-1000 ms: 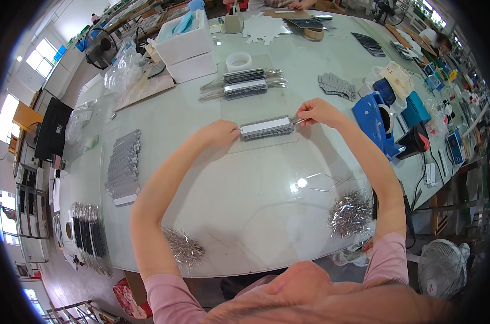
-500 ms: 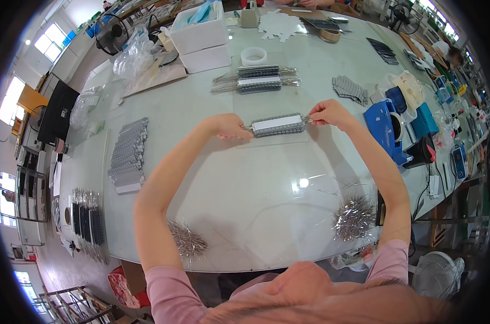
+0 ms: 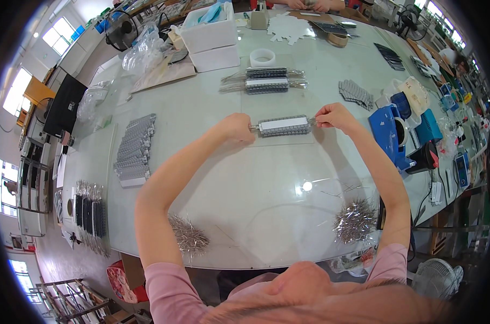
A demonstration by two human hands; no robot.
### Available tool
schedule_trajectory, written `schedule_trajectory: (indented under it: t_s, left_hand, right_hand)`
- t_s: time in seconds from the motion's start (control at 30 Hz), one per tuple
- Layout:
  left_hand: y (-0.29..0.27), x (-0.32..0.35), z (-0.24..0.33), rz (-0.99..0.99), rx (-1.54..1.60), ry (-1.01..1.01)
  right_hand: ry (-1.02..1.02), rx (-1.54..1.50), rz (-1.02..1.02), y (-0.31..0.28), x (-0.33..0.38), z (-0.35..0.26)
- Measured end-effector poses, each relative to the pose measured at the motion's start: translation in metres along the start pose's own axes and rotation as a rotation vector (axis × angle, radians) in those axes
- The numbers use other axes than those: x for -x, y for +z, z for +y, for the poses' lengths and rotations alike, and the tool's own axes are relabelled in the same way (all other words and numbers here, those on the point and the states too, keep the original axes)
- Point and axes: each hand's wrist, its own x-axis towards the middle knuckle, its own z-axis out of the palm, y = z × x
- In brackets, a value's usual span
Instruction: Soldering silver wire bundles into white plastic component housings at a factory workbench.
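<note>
A bundle of grey ribbed strips with a white band [image 3: 284, 124] lies across the glass-topped table, thin metal wires sticking out at both ends. My left hand [image 3: 237, 128] is closed at the bundle's left end, around the wires; its fingertips are mostly turned out of sight. At the other end, my right hand [image 3: 334, 115] pinches the wires between thumb and fingers. Beyond the bundle lie similar wired bundles [image 3: 267, 85], side by side. Loose heaps of thin metal wire sit near the front edge, a left heap [image 3: 189, 236] by my forearm and a right heap [image 3: 356, 220].
Grey ribbed strips [image 3: 134, 150] are spread at left, with more strips [image 3: 356, 94] at right. A white tape roll [image 3: 262, 57] and white foam boxes [image 3: 215, 55] stand farther back. A blue tape dispenser [image 3: 384, 136] stands beyond my right forearm. Another person's hands [image 3: 321, 5] show at the far edge.
The view has shifted slightly, moving the scene to the right. My left hand has rolled over and its fingers are more curled at the wires. My right hand keeps its pinch.
</note>
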Motion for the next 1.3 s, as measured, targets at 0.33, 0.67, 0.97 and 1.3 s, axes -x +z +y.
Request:
schedule_trajectory:
  t_s: [0.33,0.67,0.97,1.3]
  left_hand:
    - [0.014,-0.006,-0.02,-0.065,-0.121,-0.133]
    - [-0.01,0.0,-0.014,-0.18,0.069,-0.172]
    - [-0.007,0.01,-0.019,-0.349,0.466,-0.25]
    - [-0.044,0.008,-0.028,-0.218,0.564,-0.175]
  right_hand:
    - [-0.019,-0.012,0.0,0.001,0.002,0.002]
    - [-0.03,-0.041,0.031,0.002,0.003,0.0]
    - [-0.029,-0.044,0.016,0.002,0.001,0.004]
    - [-0.058,-0.01,0.029,-0.008,-0.008,-0.023]
